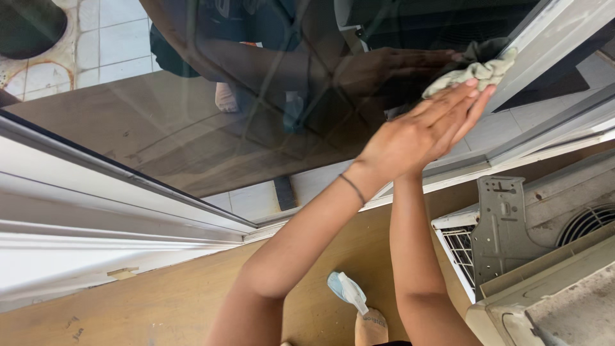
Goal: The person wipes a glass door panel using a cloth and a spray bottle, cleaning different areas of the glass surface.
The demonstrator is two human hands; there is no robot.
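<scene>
My left hand (pixel 416 131), with a thin dark band on its wrist, lies flat with fingers stretched against the dark glass pane (pixel 192 128). It presses a crumpled pale green cloth (pixel 477 72) near the pane's upper right corner. My right arm rises straight up beside it. My right hand (pixel 475 114) is tucked under the left one, and only the edge of its fingers shows at the cloth. Its grip is hidden. The glass mirrors both arms and the cloth.
A white window frame (pixel 96 211) runs along the left and lower edge of the glass. A grey outdoor air-conditioner unit (pixel 532 243) with a fan grille stands at the right. Below, a blue and white spray bottle (pixel 346 288) lies on the brown floor by a foot (pixel 371 327).
</scene>
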